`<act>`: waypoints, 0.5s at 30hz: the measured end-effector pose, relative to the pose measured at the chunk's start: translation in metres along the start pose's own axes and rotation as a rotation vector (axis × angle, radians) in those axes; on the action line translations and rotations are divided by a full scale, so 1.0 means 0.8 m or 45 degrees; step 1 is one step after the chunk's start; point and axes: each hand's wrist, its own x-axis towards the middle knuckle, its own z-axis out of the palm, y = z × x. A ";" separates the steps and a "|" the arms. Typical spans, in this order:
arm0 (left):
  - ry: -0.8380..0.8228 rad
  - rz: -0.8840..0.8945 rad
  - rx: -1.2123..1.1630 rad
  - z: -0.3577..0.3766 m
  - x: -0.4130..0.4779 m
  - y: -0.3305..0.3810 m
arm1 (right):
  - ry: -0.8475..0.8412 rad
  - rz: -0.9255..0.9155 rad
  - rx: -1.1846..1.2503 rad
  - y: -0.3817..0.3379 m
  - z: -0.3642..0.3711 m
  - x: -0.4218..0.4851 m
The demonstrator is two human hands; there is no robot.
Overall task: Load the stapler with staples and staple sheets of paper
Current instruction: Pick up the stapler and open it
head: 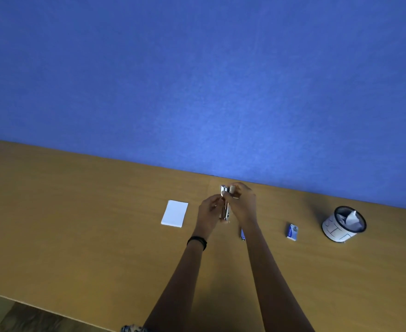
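Observation:
A small silver stapler (pixel 226 207) is held upright above the wooden table (pixel 77 212), between both hands. My left hand (pixel 209 210) grips its lower body from the left. My right hand (pixel 244 204) pinches its top end from the right. A small stack of white paper (pixel 175 213) lies flat just left of my left hand. A blue staple box (pixel 292 232) lies to the right. A small blue object (pixel 243 234) shows on the table under my right wrist, mostly hidden. Whether staples sit in the stapler is too small to tell.
A white cup with a dark rim (pixel 344 224) holds crumpled paper at the far right. A blue wall (pixel 197 80) rises right behind the table's far edge. The table's near edge runs along the lower left, with floor (pixel 17 317) below it.

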 end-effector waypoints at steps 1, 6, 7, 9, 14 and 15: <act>0.012 0.032 0.029 0.001 -0.002 0.000 | 0.015 0.014 0.008 -0.001 -0.003 -0.002; 0.122 0.182 0.177 0.004 -0.011 -0.006 | -0.064 0.015 -0.057 -0.002 -0.019 -0.007; 0.129 0.197 0.177 0.004 -0.013 -0.005 | -0.096 0.023 -0.065 -0.002 -0.024 -0.007; 0.119 0.219 0.181 0.005 -0.018 -0.002 | -0.154 0.041 -0.088 -0.002 -0.031 -0.006; 0.084 0.331 0.316 0.007 -0.020 0.003 | -0.222 -0.011 -0.138 0.000 -0.044 -0.007; 0.087 0.349 0.349 0.008 -0.019 0.004 | -0.218 -0.025 -0.157 0.000 -0.046 -0.008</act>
